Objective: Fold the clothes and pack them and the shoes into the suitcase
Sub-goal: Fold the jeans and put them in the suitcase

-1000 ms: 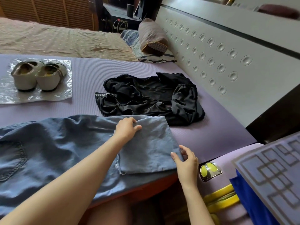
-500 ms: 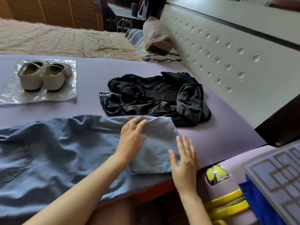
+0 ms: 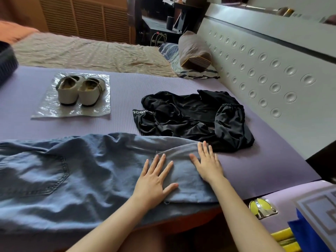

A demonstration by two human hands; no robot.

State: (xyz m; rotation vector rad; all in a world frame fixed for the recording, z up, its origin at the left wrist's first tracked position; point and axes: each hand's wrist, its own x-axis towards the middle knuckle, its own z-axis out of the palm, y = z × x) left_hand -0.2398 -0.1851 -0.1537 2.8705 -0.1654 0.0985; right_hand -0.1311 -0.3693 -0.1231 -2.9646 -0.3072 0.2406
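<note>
Blue denim jeans lie across the near edge of the purple mat, their leg end folded back on itself at the right. My left hand presses flat on the folded leg end with fingers spread. Just to its right, my right hand lies flat on the fold's right edge. Behind the hands sits a crumpled black garment. A pair of cream shoes stands on a clear plastic sheet at the mat's far left. The purple suitcase with yellow trim is at the bottom right.
A white dimpled headboard runs along the right side. A grey bolster pillow lies on striped bedding at the back. A beige bedsheet stretches beyond the mat. A dark object shows at the left edge.
My left hand let go of the jeans' leg end and flattened onto it. My right hand moved up from the mat's edge onto the fold. The camera tilted up and left.
</note>
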